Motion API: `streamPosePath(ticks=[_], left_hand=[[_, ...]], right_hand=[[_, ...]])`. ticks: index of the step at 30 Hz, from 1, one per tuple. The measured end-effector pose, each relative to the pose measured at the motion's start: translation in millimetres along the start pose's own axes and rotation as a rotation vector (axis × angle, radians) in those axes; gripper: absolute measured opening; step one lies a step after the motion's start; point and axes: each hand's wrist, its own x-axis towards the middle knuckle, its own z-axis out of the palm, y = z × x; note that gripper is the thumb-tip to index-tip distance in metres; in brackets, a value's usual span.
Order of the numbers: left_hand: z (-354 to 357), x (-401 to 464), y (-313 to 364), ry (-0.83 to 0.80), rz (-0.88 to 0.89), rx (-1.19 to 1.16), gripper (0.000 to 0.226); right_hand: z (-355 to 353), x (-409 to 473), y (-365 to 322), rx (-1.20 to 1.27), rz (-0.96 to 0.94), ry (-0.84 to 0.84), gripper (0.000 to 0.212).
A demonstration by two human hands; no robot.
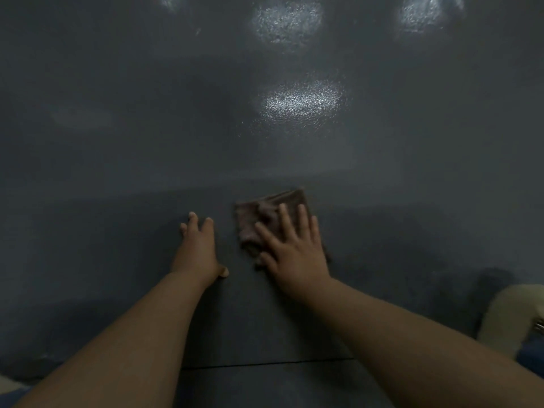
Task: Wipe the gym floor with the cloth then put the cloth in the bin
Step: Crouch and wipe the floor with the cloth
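A brown folded cloth (266, 213) lies flat on the dark grey gym floor (147, 142) just right of centre. My right hand (291, 245) presses on the cloth's near half with its fingers spread and straight. My left hand (198, 245) rests flat on the bare floor a short way left of the cloth, fingers extended and not touching it. No bin is in view.
Bright patches of reflected light (303, 98) show on the floor ahead. A thin seam in the floor (265, 363) runs across between my forearms. A beige object (515, 313) sits at the right edge, beside my right arm.
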Motion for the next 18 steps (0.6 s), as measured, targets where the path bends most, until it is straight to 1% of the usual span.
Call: streamPosePath(ticks=[4, 5, 7, 9, 13, 16, 18], left_hand=[[-1, -1, 0, -0.032, -0.02, 0.028, 0.111], [-1, -1, 4, -0.044, -0.031, 0.036, 0.109], [-2, -1, 16, -0.059, -0.079, 0.047, 0.102], [-7, 2, 37, -0.053, -0.092, 0.048, 0.1], [-15, 15, 79, 0.085, 0.052, 0.067, 0.091], [-7, 20, 91, 0.093, 0.049, 0.076, 0.085], [-2, 21, 89, 0.074, 0.061, 0.103, 0.091]], right_hand=[[-10, 15, 8, -0.112, -0.221, -0.034, 0.058], [-15, 25, 15, -0.121, -0.22, -0.049, 0.059], [-29, 49, 28, -0.106, -0.108, -0.029, 0.059], [-40, 73, 47, -0.068, 0.05, 0.01, 0.058], [-61, 101, 91, 0.001, 0.324, 0.03, 0.06], [-74, 120, 107, 0.04, 0.434, 0.021, 0.062], [-82, 137, 107, 0.073, 0.467, 0.006, 0.062]])
